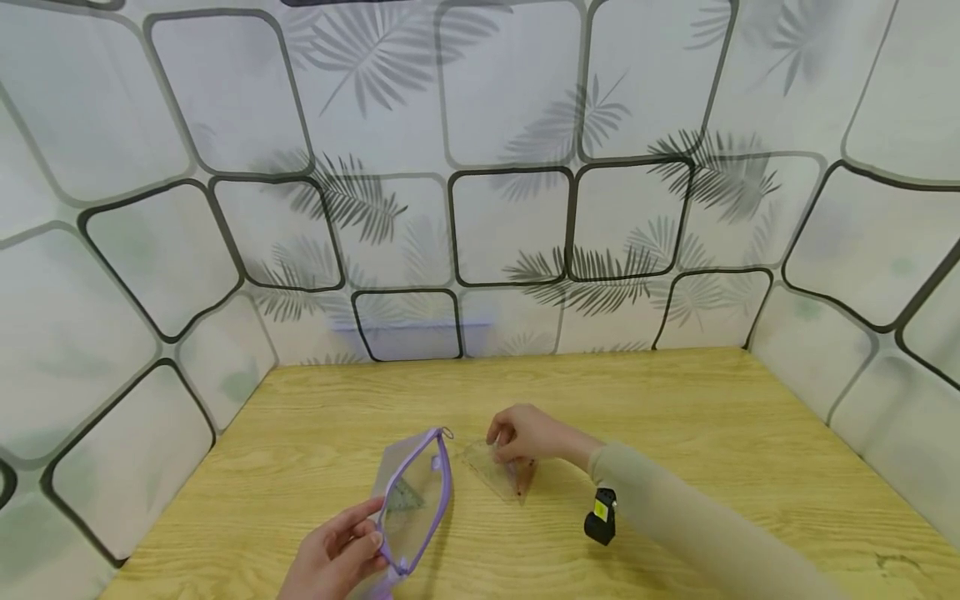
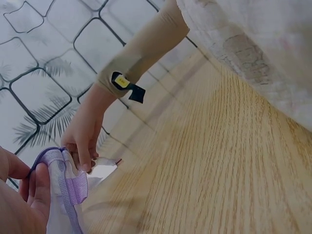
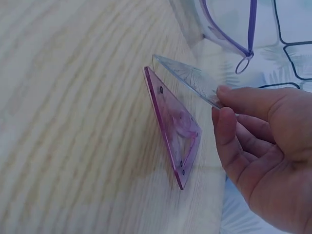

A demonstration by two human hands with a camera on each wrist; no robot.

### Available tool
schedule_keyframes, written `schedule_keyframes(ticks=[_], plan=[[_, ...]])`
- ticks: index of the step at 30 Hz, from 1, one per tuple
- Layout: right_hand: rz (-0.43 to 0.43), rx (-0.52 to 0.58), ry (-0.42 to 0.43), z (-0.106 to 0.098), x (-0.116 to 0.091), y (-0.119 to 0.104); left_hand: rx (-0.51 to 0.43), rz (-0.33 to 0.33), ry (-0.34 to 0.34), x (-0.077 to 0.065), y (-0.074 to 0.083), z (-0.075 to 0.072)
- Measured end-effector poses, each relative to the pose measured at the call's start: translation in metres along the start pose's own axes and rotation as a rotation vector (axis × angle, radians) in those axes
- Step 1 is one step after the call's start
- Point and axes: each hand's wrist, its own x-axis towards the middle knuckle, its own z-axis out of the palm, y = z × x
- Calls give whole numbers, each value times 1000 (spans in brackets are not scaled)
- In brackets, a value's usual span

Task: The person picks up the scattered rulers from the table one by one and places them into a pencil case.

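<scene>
My left hand [image 1: 333,550] grips the rim of a translucent zip pouch [image 1: 448,492] with purple trim, its mouth gaping. Inside the pouch shows a greenish, roughly triangular piece [image 1: 405,495]. With thumb and fingers, my right hand [image 1: 534,433] pinches a clear protractor [image 3: 187,78] marked with fine fanned lines. Just beside it, a pink set square [image 3: 163,105] is near the tabletop; whether it touches the protractor I cannot tell. In the left wrist view the pouch's purple zip end [image 2: 75,187] partly covers the right fingers.
The wood-grain table [image 1: 360,400] ends at a patterned curtain [image 1: 510,225] behind and on both sides. A small black device [image 1: 600,517] with a yellow label is worn at the right sleeve [image 1: 697,517].
</scene>
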Motion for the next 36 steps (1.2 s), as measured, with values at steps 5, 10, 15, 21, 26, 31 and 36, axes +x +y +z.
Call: schedule_keyframes(ticks=[5,10,15,21,26,31,36], plan=[[-42,19,17,1,-9,1,13,9,-3,-1,0,0],[-102,42,33,1,-18,1,25,10,5,-1,1,0],[-126,76,34,5,-26,2,29,8,25,-1,0,1],[-73,148,58,11,-35,-1,31,13,19,-1,0,1],[-41,193,111,13,-42,-5,31,14,13,-2,1,1],[-50,251,144,17,-46,-11,28,5,16,-2,1,1],[-40,364,120,21,-51,-16,32,9,15,-2,1,2]])
